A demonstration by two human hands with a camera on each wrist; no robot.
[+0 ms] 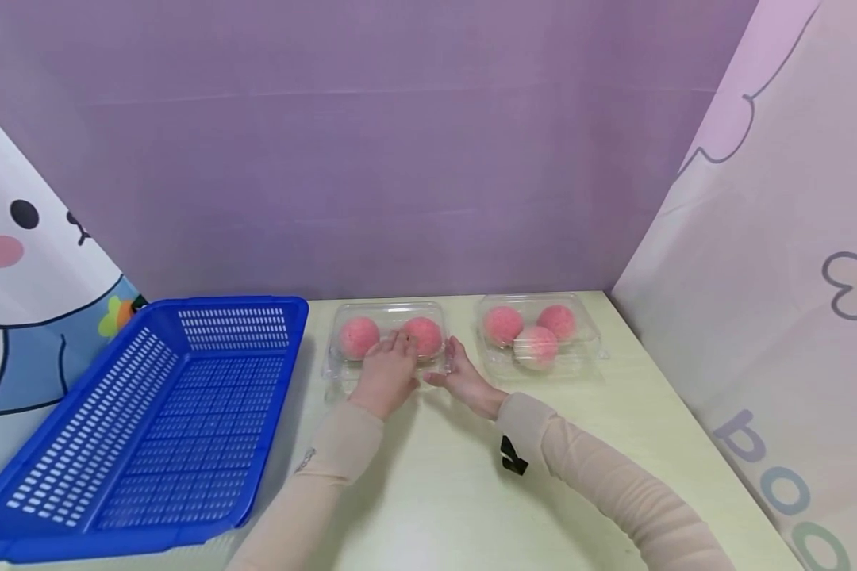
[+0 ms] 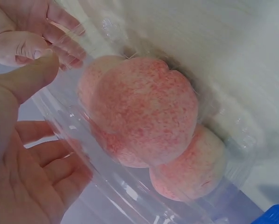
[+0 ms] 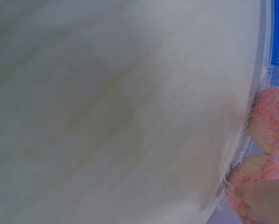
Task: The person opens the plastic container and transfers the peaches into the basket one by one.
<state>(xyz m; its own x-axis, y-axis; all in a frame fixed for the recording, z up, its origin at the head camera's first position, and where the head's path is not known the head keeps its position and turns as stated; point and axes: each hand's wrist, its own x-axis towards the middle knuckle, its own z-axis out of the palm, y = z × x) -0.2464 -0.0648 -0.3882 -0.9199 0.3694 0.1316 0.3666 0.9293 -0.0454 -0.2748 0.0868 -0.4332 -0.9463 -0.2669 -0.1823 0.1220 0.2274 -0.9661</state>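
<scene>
A clear plastic clamshell box (image 1: 337,366) with pink peaches (image 1: 359,338) sits at the table's middle back. My left hand (image 1: 383,373) reaches over its near side, fingers extended and covering part of the contents. At the box's right side is my right hand (image 1: 467,382), fingers loosely spread and close to the plastic wall. In the left wrist view, three peaches (image 2: 144,112) show through the plastic, with the left thumb (image 2: 32,77) over the box edge. Whether the lid is fastened cannot be told.
A second clear box (image 1: 496,369) with three peaches (image 1: 536,347) stands to the right. At the left lies a blue plastic basket (image 1: 294,381) with perforated walls. A purple backdrop (image 1: 400,159) rises behind the table (image 1: 436,507).
</scene>
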